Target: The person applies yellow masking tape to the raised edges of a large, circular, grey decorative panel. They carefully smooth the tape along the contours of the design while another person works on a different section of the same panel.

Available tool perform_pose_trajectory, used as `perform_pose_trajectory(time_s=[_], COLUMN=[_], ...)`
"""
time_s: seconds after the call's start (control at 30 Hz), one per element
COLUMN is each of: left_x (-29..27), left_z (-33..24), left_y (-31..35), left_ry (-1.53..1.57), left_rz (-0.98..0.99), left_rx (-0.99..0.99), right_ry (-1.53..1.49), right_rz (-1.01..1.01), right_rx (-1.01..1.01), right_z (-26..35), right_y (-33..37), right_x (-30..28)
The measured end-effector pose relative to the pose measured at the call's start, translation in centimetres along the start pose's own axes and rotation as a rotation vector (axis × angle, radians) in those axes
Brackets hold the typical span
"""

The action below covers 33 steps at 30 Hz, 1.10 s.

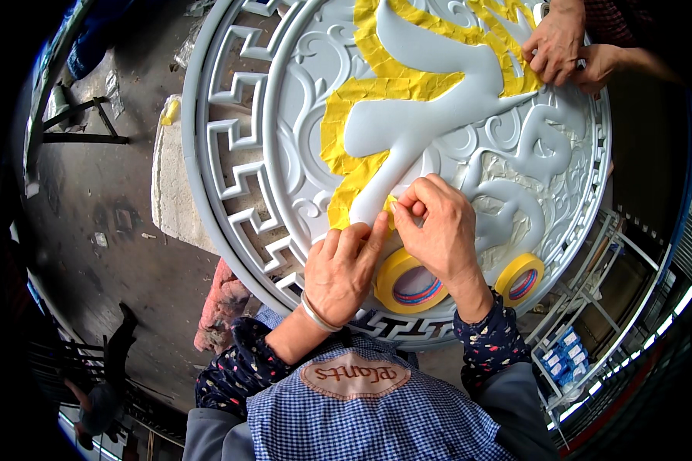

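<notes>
A large round grey-white panel (288, 165) with raised scrollwork and an openwork rim lies before me. Strips of yellow masking tape (342, 127) border a smooth raised shape (407, 123) in its middle. My left hand (341, 269) rests on the panel at the lower end of this shape, its fingers stretched out against the tape edge. Close beside it, my right hand (438, 227) pinches a short piece of yellow tape (391, 209) between thumb and forefinger. One yellow tape roll (398, 280) lies under my right wrist, and a second roll (520, 278) is to its right.
Another person's hands (557, 50) work on the tape at the panel's upper right. A whitish cloth-like sheet (178, 184) and a pink cloth (221, 303) are by the left rim. At lower right stands a metal rack (592, 296) with blue-and-white packages (565, 357).
</notes>
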State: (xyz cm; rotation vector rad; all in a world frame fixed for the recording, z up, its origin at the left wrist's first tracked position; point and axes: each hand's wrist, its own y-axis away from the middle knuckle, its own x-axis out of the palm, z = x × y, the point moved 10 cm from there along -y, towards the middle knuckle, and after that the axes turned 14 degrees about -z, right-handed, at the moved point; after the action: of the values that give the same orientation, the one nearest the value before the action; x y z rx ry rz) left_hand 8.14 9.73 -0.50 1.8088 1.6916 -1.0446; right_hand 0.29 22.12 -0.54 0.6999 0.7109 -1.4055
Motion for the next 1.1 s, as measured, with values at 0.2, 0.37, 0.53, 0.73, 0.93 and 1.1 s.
perform_pose_trajectory(time_s=[0.2, 0.37, 0.53, 0.73, 0.93, 1.1], left_x=[0.1, 0.3, 0.3, 0.2, 0.2, 0.3], left_z=[-0.2, -0.3, -0.4, -0.4, -0.4, -0.4], left_y=[0.0, 0.0, 0.0, 0.2, 0.2, 0.4], left_ry=[-0.032, -0.047, -0.057, -0.066, -0.062, -0.074], left_rz=[0.003, 0.023, 0.022, 0.007, 0.002, 0.005], left_rx=[0.011, 0.011, 0.034, 0.036, 0.042, 0.040], right_ry=[0.015, 0.014, 0.012, -0.037, -0.108, -0.123], right_rz=[-0.008, -0.018, -0.013, -0.010, -0.024, -0.042], right_rx=[-0.015, -0.018, -0.004, 0.037, 0.048, 0.039], right_z=[0.1, 0.2, 0.2, -0.3, -1.0, -1.0], right_y=[0.0, 0.0, 0.0, 0.2, 0.5, 0.6], right_x=[0.0, 0.0, -0.1, 0.0, -0.1, -0.1])
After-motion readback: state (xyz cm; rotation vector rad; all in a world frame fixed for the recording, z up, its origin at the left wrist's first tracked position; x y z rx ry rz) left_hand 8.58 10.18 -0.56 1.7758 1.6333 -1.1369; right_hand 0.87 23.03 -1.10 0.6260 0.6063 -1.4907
